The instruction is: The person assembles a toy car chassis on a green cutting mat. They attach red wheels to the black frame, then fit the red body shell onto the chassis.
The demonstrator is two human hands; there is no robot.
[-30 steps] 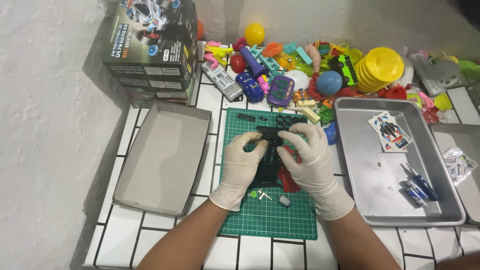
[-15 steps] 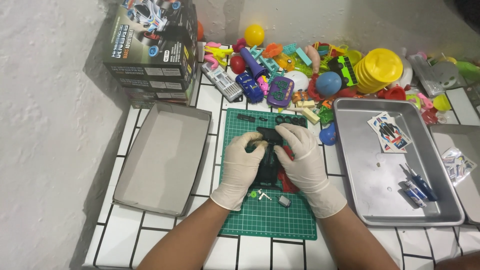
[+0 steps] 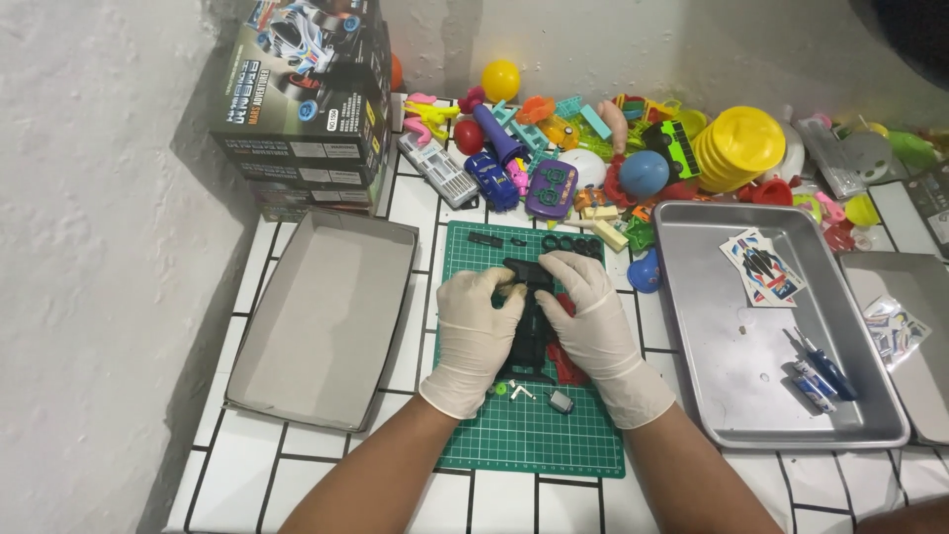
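Observation:
Both my hands wear pale latex gloves and meet over a green cutting mat [image 3: 534, 435]. My left hand [image 3: 477, 331] and my right hand [image 3: 591, 321] together grip a black plastic toy car chassis [image 3: 527, 331] that lies lengthwise on the mat. A red plastic part [image 3: 566, 367] shows under my right palm. Small loose pieces lie just below the hands: a green bit [image 3: 501, 390], a white piece [image 3: 521, 392] and a small grey motor [image 3: 561, 400]. Black tyres [image 3: 570, 243] and a thin black part [image 3: 484, 238] rest at the mat's far edge.
An empty grey box lid [image 3: 321, 321] lies left of the mat. A metal tray [image 3: 771, 396] at the right holds sticker sheets [image 3: 759, 265] and small screwdrivers [image 3: 819, 368]. Stacked toy boxes [image 3: 306, 99] and a heap of colourful toys [image 3: 633, 158] fill the back.
Both hands stay on the chassis. My right hand has slid slightly left and closer to the left hand; the fingers have shifted a little on the chassis's far end.

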